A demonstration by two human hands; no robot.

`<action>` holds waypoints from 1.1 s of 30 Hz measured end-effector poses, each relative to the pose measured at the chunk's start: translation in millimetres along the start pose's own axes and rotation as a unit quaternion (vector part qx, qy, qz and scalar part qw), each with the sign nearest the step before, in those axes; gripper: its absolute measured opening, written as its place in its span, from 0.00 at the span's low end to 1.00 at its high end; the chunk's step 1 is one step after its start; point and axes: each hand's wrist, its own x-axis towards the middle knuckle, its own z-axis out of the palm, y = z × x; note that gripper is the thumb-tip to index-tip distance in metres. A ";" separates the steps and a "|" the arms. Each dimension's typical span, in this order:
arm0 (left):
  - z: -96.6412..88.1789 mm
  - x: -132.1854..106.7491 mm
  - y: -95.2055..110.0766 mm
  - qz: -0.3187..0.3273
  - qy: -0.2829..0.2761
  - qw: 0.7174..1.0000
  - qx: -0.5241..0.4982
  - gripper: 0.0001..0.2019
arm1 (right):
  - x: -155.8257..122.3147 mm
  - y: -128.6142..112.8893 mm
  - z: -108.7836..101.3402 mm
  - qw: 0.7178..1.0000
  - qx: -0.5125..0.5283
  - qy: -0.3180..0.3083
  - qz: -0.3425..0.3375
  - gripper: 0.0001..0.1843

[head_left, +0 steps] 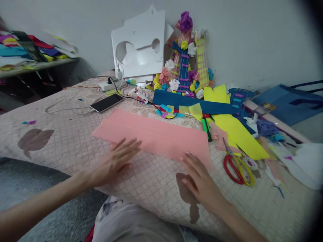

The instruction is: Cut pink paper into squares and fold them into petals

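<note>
A wide strip of pink crepe paper [156, 134] lies spread across the quilted-pattern table cover [151, 181] in front of me. My left hand [114, 163] is open, its fingers stretched over the paper's near left edge. Toward the paper's near right corner, my right hand [199, 178] is also open, with fingertips at the edge. Neither hand holds anything; whether the fingers press on the sheet, I cannot tell. Right of the paper are scissors with red handles [233, 169], scissors with yellow handles [246, 171] and a green cutter [207, 129].
Behind the paper lie a smartphone [107, 102], a power strip [112, 84], a glue gun [140, 94], a blue paper strip [191, 102] and yellow paper [239, 134]. Paper-flower-decorated guitar shapes [184, 67] and a white cut-out board [138, 43] lean on the wall. A blue bag [290, 101] is at right.
</note>
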 end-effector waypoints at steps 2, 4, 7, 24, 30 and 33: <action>6.3 13.4 15.9 0.044 -0.061 0.997 -0.022 0.28 | 9.8 -14.2 8.8 0.997 -0.010 -0.056 -0.042 0.32; 12.0 25.1 24.1 0.075 -0.089 0.992 -0.049 0.30 | 19.3 -22.3 16.4 0.993 -0.021 -0.091 -0.069 0.33; 19.3 33.7 24.6 0.087 -0.107 0.988 -0.066 0.34 | 27.9 -24.4 22.9 0.990 -0.027 -0.112 -0.083 0.37; 16.5 -78.8 -73.6 -0.250 0.027 0.960 0.120 0.34 | -67.7 54.9 -10.9 0.989 -0.074 -0.067 0.109 0.33; 15.2 -38.8 -69.6 -0.212 0.091 0.969 0.085 0.33 | -86.6 119.1 -40.5 0.949 -0.142 0.093 0.267 0.16; 10.2 6.5 -45.8 -0.117 0.074 0.989 0.056 0.31 | -88.9 141.3 -43.5 0.930 -0.157 0.087 0.321 0.17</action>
